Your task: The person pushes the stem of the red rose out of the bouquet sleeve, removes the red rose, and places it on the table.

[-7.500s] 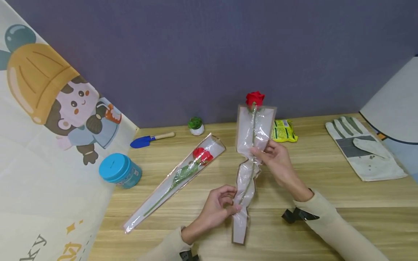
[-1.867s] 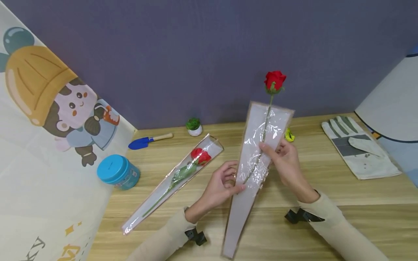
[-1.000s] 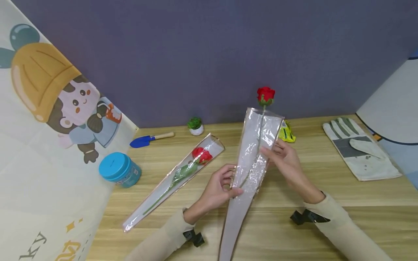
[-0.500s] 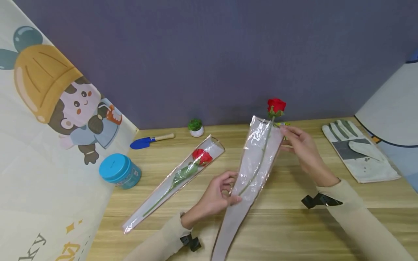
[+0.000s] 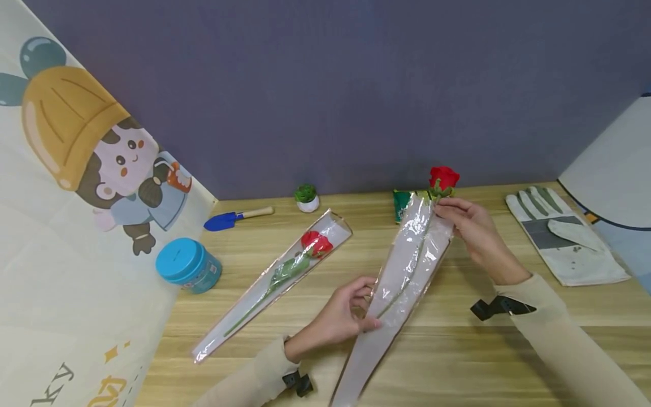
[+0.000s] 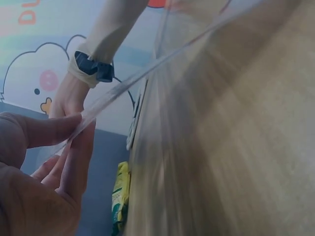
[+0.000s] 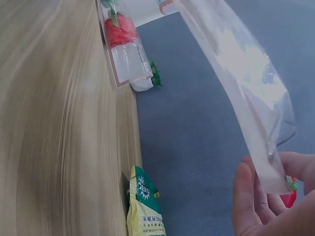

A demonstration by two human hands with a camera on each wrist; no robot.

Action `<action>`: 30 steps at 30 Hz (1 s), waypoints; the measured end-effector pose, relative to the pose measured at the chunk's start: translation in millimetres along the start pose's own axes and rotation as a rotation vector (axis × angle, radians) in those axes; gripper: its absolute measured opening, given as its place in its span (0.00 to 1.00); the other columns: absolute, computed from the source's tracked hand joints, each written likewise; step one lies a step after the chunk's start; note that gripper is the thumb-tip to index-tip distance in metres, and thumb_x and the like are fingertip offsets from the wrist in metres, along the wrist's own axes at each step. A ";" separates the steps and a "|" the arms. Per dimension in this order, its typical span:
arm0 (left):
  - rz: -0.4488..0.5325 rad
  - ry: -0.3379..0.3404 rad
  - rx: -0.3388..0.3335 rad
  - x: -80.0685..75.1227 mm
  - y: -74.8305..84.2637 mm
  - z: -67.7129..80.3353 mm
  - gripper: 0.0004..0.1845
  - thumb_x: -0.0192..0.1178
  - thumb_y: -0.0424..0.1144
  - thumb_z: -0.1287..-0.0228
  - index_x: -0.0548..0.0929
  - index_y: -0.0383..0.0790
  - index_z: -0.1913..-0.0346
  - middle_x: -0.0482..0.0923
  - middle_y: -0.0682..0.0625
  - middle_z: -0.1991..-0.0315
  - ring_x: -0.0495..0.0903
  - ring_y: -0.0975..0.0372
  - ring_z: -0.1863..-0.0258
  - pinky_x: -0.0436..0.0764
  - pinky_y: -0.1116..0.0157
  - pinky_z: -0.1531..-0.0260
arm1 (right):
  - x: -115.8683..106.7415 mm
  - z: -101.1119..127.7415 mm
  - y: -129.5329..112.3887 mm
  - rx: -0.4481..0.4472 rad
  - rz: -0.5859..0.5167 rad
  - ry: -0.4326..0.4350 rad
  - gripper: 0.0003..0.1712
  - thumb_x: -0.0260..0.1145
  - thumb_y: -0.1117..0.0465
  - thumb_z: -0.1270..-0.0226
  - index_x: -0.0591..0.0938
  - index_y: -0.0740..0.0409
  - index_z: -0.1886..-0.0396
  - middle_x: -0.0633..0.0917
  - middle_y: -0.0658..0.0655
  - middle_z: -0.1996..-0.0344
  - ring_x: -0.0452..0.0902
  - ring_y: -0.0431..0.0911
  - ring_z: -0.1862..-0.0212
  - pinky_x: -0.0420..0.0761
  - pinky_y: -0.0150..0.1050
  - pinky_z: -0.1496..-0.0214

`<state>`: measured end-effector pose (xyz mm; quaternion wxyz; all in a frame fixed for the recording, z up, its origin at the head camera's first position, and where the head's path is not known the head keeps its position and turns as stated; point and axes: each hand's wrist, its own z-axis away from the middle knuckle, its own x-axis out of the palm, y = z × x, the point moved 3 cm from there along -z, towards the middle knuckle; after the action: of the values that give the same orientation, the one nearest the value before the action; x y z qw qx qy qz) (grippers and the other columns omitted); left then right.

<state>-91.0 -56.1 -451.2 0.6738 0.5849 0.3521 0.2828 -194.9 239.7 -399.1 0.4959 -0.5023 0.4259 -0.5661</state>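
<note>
Left hand [image 5: 341,316] pinched cellophane sleeve [image 5: 407,265] mid-length; right hand [image 5: 470,223] pinched mouth below rose [image 5: 443,177]. Film light, limp, slippery; bloom looked crushable, best held by stem.

On the table [image 5: 508,350] we find a cellophane sleeve [image 5: 402,271] lying slantwise at centre, a rose [image 5: 443,178] poking out of its far, wide end. Our right hand [image 5: 470,226] sits at that far end, our left hand [image 5: 346,314] at the sleeve's left edge nearer us. Left of this, a second sleeved rose [image 5: 285,271] lies on the table at a similar slant. Further left sits a lidded tub [image 5: 187,264]; behind it, a trowel [image 5: 235,217] and, to its right, a small potted plant [image 5: 306,196] by the wall. A snack packet [image 5: 402,202] lies behind the held sleeve. A work glove [image 5: 564,234] lies far right.
</note>
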 end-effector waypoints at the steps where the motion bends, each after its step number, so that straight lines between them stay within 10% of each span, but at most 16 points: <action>1: 0.013 -0.005 -0.008 0.3 -0.3 0.3 0.40 0.73 0.20 0.48 0.72 0.39 0.30 0.84 0.36 0.43 0.83 0.72 0.64 0.88 0.71 0.68 | -0.3 0.0 -0.2 -0.005 -0.004 0.000 0.08 0.70 0.61 0.28 0.86 0.44 0.54 0.91 0.36 0.64 0.83 0.29 0.64 0.77 0.24 0.69; 19: 0.028 -0.008 -0.048 -7.6 -4.6 3.4 0.43 0.71 0.19 0.48 0.69 0.38 0.27 0.83 0.32 0.42 0.88 0.62 0.54 0.89 0.68 0.51 | -10.8 1.8 -12.5 -0.180 -0.066 -0.019 0.17 0.67 0.68 0.27 0.73 0.59 0.43 0.92 0.46 0.61 0.89 0.39 0.65 0.90 0.30 0.59; 30: -0.167 0.033 -0.043 -20.8 -15.0 8.1 0.36 0.69 0.19 0.48 0.76 0.36 0.33 0.84 0.40 0.57 0.79 0.69 0.63 0.83 0.74 0.56 | -22.5 5.8 -29.3 -0.305 -0.107 0.046 0.21 0.67 0.72 0.29 0.72 0.60 0.41 0.90 0.48 0.63 0.89 0.41 0.67 0.91 0.34 0.63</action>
<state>-97.3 -79.7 -462.5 0.7013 0.5343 0.4045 0.2428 -193.0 266.3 -372.9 0.3732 -0.5807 0.4906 -0.5318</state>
